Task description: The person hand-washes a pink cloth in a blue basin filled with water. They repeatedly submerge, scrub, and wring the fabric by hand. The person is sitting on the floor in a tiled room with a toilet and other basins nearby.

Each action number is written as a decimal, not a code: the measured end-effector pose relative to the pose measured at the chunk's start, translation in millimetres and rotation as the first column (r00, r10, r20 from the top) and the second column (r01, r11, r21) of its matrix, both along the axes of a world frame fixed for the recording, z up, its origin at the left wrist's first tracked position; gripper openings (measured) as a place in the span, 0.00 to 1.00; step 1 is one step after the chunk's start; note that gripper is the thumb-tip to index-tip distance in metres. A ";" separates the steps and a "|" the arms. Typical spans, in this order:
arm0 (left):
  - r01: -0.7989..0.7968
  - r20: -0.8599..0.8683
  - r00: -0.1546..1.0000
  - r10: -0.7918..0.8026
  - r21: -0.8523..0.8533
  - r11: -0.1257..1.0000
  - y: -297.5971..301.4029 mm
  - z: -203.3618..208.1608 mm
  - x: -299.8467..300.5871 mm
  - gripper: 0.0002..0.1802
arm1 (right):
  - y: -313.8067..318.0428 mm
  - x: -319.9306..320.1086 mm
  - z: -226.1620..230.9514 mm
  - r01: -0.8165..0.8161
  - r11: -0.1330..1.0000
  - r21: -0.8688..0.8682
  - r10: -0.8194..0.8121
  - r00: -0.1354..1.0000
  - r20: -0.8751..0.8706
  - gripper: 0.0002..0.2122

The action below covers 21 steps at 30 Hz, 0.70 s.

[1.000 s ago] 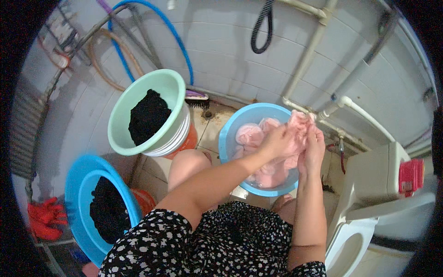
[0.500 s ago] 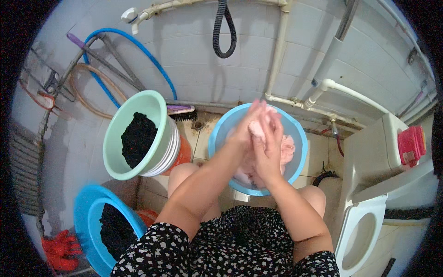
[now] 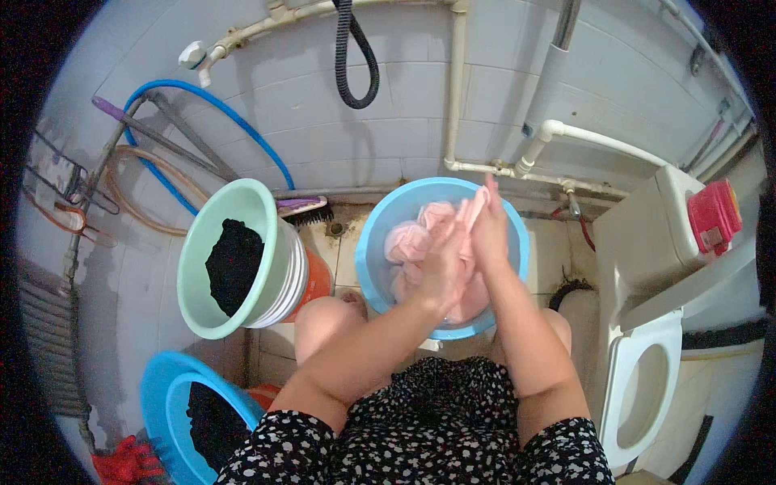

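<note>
In front of my knees stands a light blue basin (image 3: 363, 263) holding a bunched, wet-looking pink cloth (image 3: 408, 241). My left hand (image 3: 446, 263) and my right hand (image 3: 488, 230) press together over the basin, with a fold of the cloth caught between the palms. The left palm turns inward and its fingers are partly hidden by the cloth. My right hand's fingers point up toward the far rim. The rest of the cloth lies loosely heaped in the basin, mostly left of my hands.
Left of me, a pale green basin (image 3: 191, 295) on a bucket holds black cloth (image 3: 234, 267). Nearer, a blue basin (image 3: 162, 396) holds more black cloth (image 3: 214, 428), beside red gloves (image 3: 129, 461). A brush (image 3: 307, 212) lies by the wall; a toilet seat (image 3: 618, 396) stands at right.
My hands have shifted down and apart slightly, the left lower in the basin. More of the pink cloth shows left of them. The whole view has moved a little.
</note>
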State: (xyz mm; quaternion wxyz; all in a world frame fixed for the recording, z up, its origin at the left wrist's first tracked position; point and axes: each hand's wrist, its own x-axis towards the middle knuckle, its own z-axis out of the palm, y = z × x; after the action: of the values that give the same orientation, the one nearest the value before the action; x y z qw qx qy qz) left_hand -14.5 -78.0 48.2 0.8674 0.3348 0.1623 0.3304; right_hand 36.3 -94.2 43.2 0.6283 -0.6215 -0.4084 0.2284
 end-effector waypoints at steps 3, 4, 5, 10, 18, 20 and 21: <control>0.054 -0.101 0.993 -0.056 -0.026 0.998 1.5 8.7 -6.2 0.28 | -10.6 10.7 12.4 -0.003 0.996 -0.089 -0.013 0.983 -0.182 0.23; 0.060 -0.158 0.986 -0.055 0.032 0.998 13.0 7.8 -12.7 0.28 | -13.4 7.1 17.9 -0.038 0.995 -0.090 0.027 0.992 -0.125 0.23; -0.103 -0.034 0.993 0.111 0.173 0.980 38.9 -52.4 -16.3 0.29 | -21.8 -20.7 26.1 -0.124 0.989 -0.081 0.133 0.984 0.116 0.22; -0.109 -0.025 0.994 0.106 -0.237 0.965 6.7 20.2 -5.2 0.21 | 12.1 34.7 1.5 -0.020 1.000 0.004 0.020 0.999 -0.038 0.25; -0.099 0.313 0.924 0.218 -0.357 0.929 100.1 8.6 -35.5 0.09 | -5.1 32.9 -11.6 -0.441 0.885 -0.150 0.410 0.890 -0.198 0.49; -0.180 0.271 0.916 0.296 -0.383 0.906 94.7 24.8 -36.7 0.09 | -4.0 23.2 -29.1 -0.454 0.883 -0.119 0.441 0.889 -0.123 0.49; -0.151 0.307 0.909 0.283 -0.391 0.908 93.4 27.5 -36.6 0.09 | -4.6 24.0 -35.2 -0.483 0.867 -0.123 0.489 0.872 0.022 0.47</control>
State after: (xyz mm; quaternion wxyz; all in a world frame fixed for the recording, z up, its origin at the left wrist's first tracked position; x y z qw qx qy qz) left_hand -51.1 15.4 75.7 0.8855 0.0850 0.0967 0.4463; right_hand 60.3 -98.8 8.0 0.5032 -0.5395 -0.5542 0.3855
